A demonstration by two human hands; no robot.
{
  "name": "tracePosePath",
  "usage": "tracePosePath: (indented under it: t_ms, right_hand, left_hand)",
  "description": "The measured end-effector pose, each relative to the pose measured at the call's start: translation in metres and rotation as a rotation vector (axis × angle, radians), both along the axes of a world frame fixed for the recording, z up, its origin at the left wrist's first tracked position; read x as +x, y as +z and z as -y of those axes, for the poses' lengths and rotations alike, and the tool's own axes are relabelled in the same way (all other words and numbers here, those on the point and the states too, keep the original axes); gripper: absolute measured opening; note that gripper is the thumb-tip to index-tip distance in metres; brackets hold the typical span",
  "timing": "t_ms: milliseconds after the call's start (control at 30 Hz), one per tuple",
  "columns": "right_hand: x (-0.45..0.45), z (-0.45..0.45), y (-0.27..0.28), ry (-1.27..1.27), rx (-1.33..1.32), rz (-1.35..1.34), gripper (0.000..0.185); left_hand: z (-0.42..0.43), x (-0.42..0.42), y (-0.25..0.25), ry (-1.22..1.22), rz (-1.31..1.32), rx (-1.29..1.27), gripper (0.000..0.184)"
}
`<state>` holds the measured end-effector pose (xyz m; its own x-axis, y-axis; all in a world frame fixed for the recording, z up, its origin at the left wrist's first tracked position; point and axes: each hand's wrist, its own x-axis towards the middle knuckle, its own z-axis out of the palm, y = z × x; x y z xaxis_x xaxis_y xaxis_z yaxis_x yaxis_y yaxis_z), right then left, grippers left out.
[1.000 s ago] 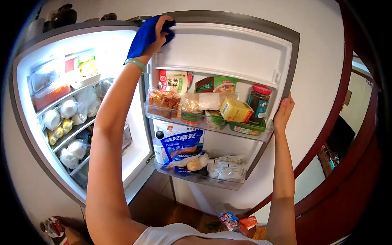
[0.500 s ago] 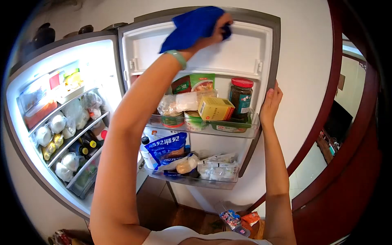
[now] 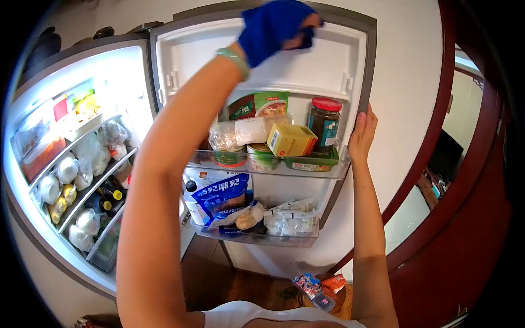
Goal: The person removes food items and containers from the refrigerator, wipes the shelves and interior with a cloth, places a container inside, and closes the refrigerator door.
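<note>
A blue cloth (image 3: pixel 268 33) is bunched over my left hand (image 3: pixel 307 33), whose fingers are closed on it near the top of the refrigerator door's white inner panel (image 3: pixel 197 60). A pale green bangle (image 3: pixel 235 61) circles that wrist. My right hand (image 3: pixel 363 131) grips the outer edge of the open refrigerator door (image 3: pixel 367 71), its thumb on the near side. Below the cloth, a door shelf (image 3: pixel 262 167) carries a red-lidded jar (image 3: pixel 324 123), a yellow box (image 3: pixel 292 140), green packets (image 3: pixel 270 103) and tins.
A lower door shelf (image 3: pixel 257 238) holds a blue bag (image 3: pixel 221 197), a white bottle (image 3: pixel 192 202) and clear packets (image 3: pixel 292 218). On the left, the lit fridge interior (image 3: pixel 123 76) has bagged food on its shelves. Snack packs (image 3: pixel 309 284) lie low down. A dark red door frame (image 3: pixel 432 147) stands right.
My left hand has shifted slightly right with the blue cloth, which now falls over the wrist rather than spreading out to the left. My right hand keeps its hold on the door edge.
</note>
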<state>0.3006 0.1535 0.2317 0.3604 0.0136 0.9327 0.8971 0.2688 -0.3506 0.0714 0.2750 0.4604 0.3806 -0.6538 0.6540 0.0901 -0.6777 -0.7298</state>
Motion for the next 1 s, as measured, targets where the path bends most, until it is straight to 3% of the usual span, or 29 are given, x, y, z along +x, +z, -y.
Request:
tracePosePath:
  t_ms: [100,167,233,300,433,467,500,567,633,700,767,833,900,967,1000]
  right_hand:
    - [0.002,0.000,0.001,-0.017,0.000,0.016,0.049]
    - [0.003,0.002,0.001,-0.032,-0.004,0.035,0.049]
    - [0.001,0.003,0.002,-0.001,0.000,0.008,0.048]
    - [-0.002,0.003,0.001,0.004,0.008,-0.006,0.048]
    - [-0.001,-0.002,0.000,0.013,0.046,-0.003,0.047]
    - [-0.003,-0.001,0.001,0.007,0.028,-0.038,0.046]
    - [-0.003,0.000,0.002,0.007,0.030,-0.042,0.046]
    - [-0.004,0.000,0.002,-0.009,0.043,-0.017,0.046]
    - [-0.002,-0.002,0.001,-0.032,0.047,-0.016,0.046]
    - [-0.001,-0.001,-0.001,-0.060,0.037,-0.009,0.047]
    - [-0.001,0.001,0.001,-0.053,0.020,-0.010,0.047]
    - [-0.001,0.000,0.001,-0.042,0.030,-0.012,0.046]
    - [0.000,0.000,0.001,-0.035,0.037,-0.017,0.045]
    - [-0.001,0.000,0.001,0.030,0.030,-0.044,0.047]
    - [-0.001,0.001,0.001,0.030,0.027,-0.049,0.047]
  left_hand:
    - [-0.022,-0.050,-0.013,0.178,-0.002,-0.277,0.034]
    - [-0.078,-0.071,-0.008,0.002,-0.022,-0.256,0.035]
    - [-0.102,-0.109,-0.010,0.039,0.061,-0.106,0.037]
    - [-0.110,-0.150,-0.020,0.171,0.089,-0.269,0.041]
    - [-0.149,-0.220,-0.017,0.324,0.163,-0.309,0.036]
    - [-0.153,-0.223,-0.016,0.288,0.221,-0.187,0.032]
    - [-0.154,-0.227,-0.012,0.298,0.218,-0.320,0.036]
    - [-0.088,-0.199,-0.027,0.186,0.278,-0.302,0.040]
    - [-0.039,-0.151,-0.046,0.079,0.152,-0.350,0.043]
    - [-0.001,-0.105,-0.046,0.263,-0.019,-0.211,0.040]
    - [0.012,-0.058,-0.043,0.175,-0.109,0.016,0.039]
    - [0.030,-0.029,-0.048,0.237,-0.191,-0.147,0.040]
    - [-0.002,-0.007,-0.050,0.201,-0.261,-0.126,0.038]
    - [-0.023,-0.002,-0.058,-0.166,-0.512,-0.435,0.039]
    - [-0.011,-0.013,-0.058,-0.083,-0.593,-0.593,0.043]
